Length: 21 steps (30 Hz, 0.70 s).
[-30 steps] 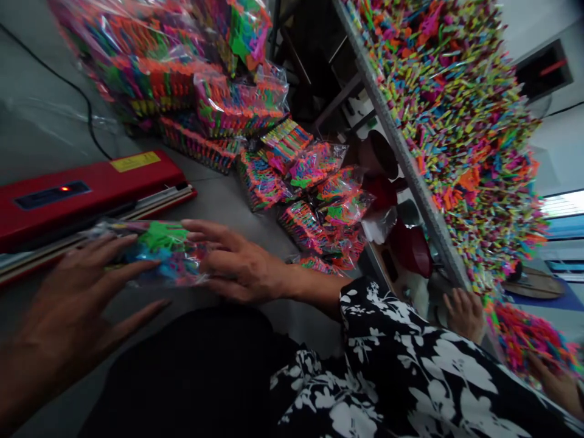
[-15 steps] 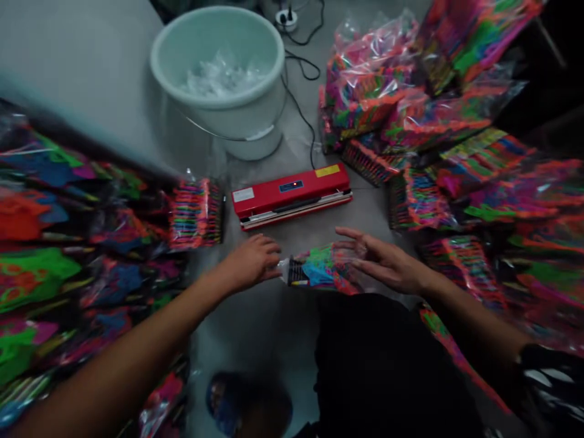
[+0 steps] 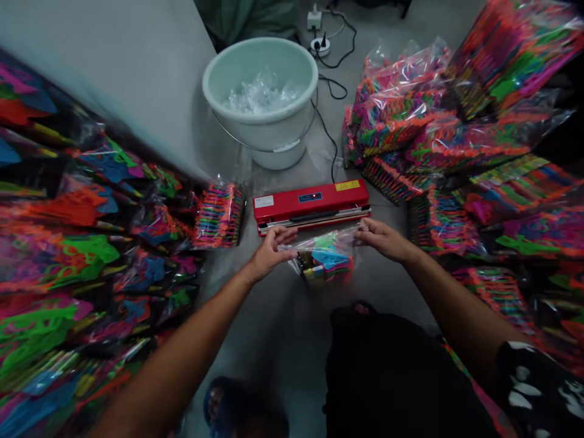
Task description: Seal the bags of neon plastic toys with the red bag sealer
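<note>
A clear plastic bag (image 3: 325, 254) of colourful plastic pieces and dark stick-like ends is between my hands, in front of a red bag sealer (image 3: 292, 201). My left hand (image 3: 274, 250) has the bag's left end between thumb and fingers, its upper fingers stretched out. At the upper right corner, my right hand (image 3: 382, 238) is closed in a pinch on the clear film. The sealer has a small lit display and a dark bar along its near side. The bag's lower edge is blurred.
Behind the sealer stands a pale bucket (image 3: 260, 131) with crumpled clear plastic (image 3: 262, 94) inside. A black cord (image 3: 331, 137) runs back to a white socket (image 3: 320, 46). Bagged colourful bundles crowd the right (image 3: 401, 121) and left (image 3: 137, 274). A sandalled foot (image 3: 216, 401) shows below.
The view has shifted, so the surroundings appear farther right. The bag is closer to the sealer. My right hand has gone from spread fingers to a pinch on the bag's corner.
</note>
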Tool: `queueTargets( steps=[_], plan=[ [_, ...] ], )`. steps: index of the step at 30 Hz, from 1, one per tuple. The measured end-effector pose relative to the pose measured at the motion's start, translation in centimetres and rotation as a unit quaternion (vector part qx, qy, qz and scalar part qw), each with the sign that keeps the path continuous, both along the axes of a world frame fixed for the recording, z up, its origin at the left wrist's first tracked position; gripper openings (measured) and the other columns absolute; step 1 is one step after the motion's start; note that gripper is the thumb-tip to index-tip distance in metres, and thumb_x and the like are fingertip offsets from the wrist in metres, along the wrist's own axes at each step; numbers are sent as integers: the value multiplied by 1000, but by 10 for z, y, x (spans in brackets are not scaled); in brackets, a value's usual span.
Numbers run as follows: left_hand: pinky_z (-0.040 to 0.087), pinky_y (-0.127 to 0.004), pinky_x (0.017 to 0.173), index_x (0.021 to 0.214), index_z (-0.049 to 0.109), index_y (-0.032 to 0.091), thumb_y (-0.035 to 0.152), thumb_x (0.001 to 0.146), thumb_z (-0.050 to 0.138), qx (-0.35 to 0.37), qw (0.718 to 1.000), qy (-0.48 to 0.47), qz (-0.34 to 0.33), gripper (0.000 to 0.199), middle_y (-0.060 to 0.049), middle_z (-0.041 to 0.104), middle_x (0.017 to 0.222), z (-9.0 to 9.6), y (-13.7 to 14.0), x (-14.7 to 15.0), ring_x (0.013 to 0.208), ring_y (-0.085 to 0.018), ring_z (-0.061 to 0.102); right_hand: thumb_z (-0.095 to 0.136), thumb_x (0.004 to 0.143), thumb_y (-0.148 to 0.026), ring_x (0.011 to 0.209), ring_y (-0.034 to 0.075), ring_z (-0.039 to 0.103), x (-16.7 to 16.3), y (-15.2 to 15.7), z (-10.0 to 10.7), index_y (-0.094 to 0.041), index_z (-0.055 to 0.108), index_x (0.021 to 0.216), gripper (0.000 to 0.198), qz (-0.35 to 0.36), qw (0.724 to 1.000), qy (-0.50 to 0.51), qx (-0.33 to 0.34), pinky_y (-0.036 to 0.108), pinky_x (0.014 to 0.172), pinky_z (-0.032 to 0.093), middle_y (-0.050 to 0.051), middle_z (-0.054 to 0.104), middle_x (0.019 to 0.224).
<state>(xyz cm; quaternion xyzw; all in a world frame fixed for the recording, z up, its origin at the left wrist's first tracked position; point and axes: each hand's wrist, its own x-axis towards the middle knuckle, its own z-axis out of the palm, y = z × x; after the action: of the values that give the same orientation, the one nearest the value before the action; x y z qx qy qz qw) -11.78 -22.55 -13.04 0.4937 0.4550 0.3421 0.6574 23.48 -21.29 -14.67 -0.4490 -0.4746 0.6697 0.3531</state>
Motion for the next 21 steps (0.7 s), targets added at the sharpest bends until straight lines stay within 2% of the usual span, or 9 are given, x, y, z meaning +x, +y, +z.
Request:
queueTargets(
  steps=[2, 4, 7, 10, 12, 14, 16, 18, 21],
  plan=[
    [45, -53, 116, 133, 59, 24, 40, 67, 96, -32, 999, -29, 20, 78, -18, 61, 151, -23, -1, 7, 143, -37, 55, 83, 79, -49, 73, 14, 58, -6, 9, -8, -23, 46, 79, 45, -4, 999, 19, -26, 31, 77, 57, -6, 55, 75],
    [44, -54, 117, 137, 64, 21, 49, 74, 90, -35, 999, -39, 14, 74, -18, 65, 146, -37, -6, 15, 141, -39, 57, 81, 79, -47, 70, 13, 60, -11, 16, -15, -24, 43, 80, 45, -10, 998, 22, -54, 32, 74, 59, -7, 56, 74],
    [42, -54, 120, 138, 68, 19, 60, 78, 84, 19, 998, -52, 12, 75, -17, 68, 142, -42, -18, 27, 136, -39, 60, 79, 78, -46, 66, 15, 63, -18, 21, -24, -25, 43, 86, 42, -4, 995, 10, -95, 32, 67, 60, -7, 60, 73],
    [46, -51, 118, 146, 63, 20, 57, 78, 85, 48, 998, -13, 43, 81, -15, 68, 142, -38, -25, 39, 134, -36, 62, 76, 77, -45, 62, 14, 63, -23, 23, -29, -25, 45, 88, 39, -12, 994, -12, -106, 28, 59, 57, -6, 63, 72],
    [46, -47, 118, 141, 68, 20, 54, 87, 79, 67, 995, 38, 65, 64, -13, 69, 142, -33, -26, 47, 133, -33, 63, 76, 76, -43, 59, 13, 61, -24, 23, -30, -25, 44, 85, 38, -29, 993, -17, -111, 25, 55, 56, -7, 63, 69],
    [46, -43, 119, 128, 76, 19, 54, 96, 68, 93, 990, 69, 80, 47, -12, 68, 144, -28, -25, 52, 134, -30, 63, 78, 74, -41, 54, 12, 59, -22, 23, -29, -25, 42, 82, 40, -40, 990, -9, -133, 23, 50, 54, -8, 60, 63],
    [47, -40, 117, 117, 81, 19, 55, 100, 62, 103, 987, 74, 98, 44, -11, 69, 142, -24, -23, 54, 131, -28, 64, 79, 72, -39, 51, 12, 58, -19, 22, -29, -25, 42, 81, 41, -29, 984, 13, -174, 24, 46, 54, -7, 62, 63],
    [50, -39, 114, 112, 82, 20, 56, 100, 61, 80, 989, 68, 102, 44, -10, 74, 133, -24, -21, 52, 124, -28, 68, 81, 73, -36, 51, 14, 61, -14, 20, -29, -24, 45, 82, 40, 5, 973, 40, -226, 25, 45, 55, -3, 68, 69],
    [53, -39, 106, 104, 84, 19, 61, 96, 65, 11, 995, 59, 81, 47, -11, 80, 113, -38, -20, 41, 112, -29, 72, 85, 72, -34, 54, 15, 65, -9, 18, -38, -23, 48, 83, 40, 43, 958, 63, -276, 26, 46, 56, 1, 70, 74]
  ],
)
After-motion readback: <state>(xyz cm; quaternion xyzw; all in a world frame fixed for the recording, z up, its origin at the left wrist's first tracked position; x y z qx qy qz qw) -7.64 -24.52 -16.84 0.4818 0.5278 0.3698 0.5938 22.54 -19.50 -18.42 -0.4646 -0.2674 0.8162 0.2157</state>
